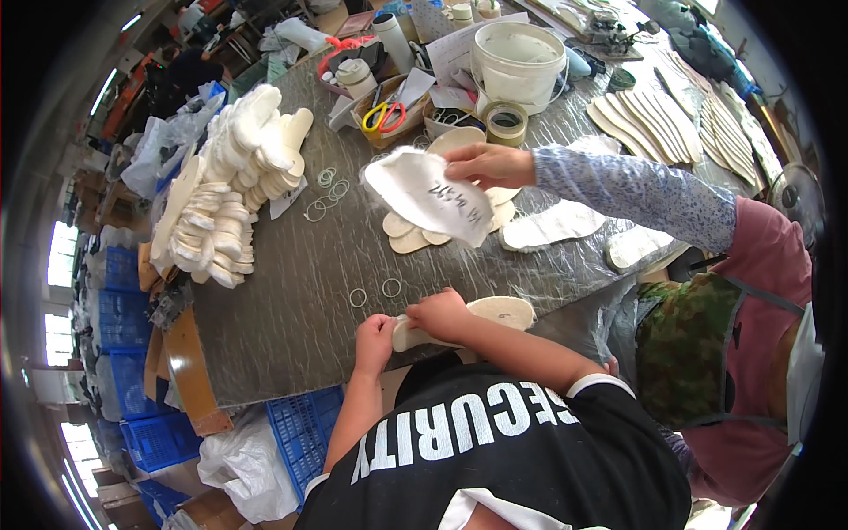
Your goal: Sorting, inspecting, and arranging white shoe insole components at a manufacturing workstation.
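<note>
A cream, felt-like insole (pixel 505 309) lies sideways at the table's near edge, right in front of me. My left hand (pixel 377 340) pinches at its narrow left end. Across its middle, my right hand (pixel 442 315) is closed on it, with the fingertips close to my left hand. What lies between the fingertips is too small to make out. Just beyond my hands are two pale rubber bands (pixel 391 287). A co-worker's hand (pixel 495 165) reaches in from the right, holding a white fleecy piece (pixel 433 196) with handwriting above more cream insoles (pixel 408 238).
Stacked fleecy insoles (pixel 216 221) stand at the table's left edge. A white bucket (pixel 519 66), tape roll (pixel 505 122) and scissors (pixel 385 117) are at the back. Rows of insoles (pixel 645 124) lie far right. The co-worker's patterned sleeve (pixel 636 190) crosses the right side.
</note>
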{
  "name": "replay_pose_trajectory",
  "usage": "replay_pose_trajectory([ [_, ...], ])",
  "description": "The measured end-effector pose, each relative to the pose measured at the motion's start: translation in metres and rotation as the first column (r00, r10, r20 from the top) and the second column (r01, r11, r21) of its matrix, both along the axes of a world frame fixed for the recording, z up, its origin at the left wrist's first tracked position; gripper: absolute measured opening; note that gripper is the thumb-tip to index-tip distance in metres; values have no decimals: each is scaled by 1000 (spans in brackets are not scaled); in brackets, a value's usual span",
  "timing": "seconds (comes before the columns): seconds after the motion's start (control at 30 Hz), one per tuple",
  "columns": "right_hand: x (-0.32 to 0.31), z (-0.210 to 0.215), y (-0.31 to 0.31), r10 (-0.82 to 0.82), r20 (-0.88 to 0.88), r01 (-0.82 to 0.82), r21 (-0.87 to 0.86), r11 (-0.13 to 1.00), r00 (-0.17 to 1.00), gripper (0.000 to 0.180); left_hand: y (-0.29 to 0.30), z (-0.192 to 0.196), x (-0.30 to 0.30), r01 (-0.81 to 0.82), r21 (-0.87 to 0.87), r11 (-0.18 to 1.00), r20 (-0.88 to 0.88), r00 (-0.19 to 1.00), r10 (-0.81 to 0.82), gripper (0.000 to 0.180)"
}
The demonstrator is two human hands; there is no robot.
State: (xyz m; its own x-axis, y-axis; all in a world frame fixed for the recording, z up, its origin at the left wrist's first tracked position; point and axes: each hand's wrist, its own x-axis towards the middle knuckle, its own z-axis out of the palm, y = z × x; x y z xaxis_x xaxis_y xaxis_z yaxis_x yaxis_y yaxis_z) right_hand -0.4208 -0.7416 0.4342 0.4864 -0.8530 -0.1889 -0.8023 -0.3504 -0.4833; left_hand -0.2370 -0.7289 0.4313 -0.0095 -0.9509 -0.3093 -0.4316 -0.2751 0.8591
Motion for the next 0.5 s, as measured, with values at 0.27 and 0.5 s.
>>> replay_pose_trajectory([
  [0.27, 2, -4, -16, -54, 11, 53, 79, 995, 998, 26, -32, -3, 5, 201, 19, 979, -120, 973, -198, 15],
  [0.5, -11, -6, -32, -218, 14, 216, 80, 973, 976, 25, -75, -4, -6, 302, 107, 947, -173, 944, -281, 15],
])
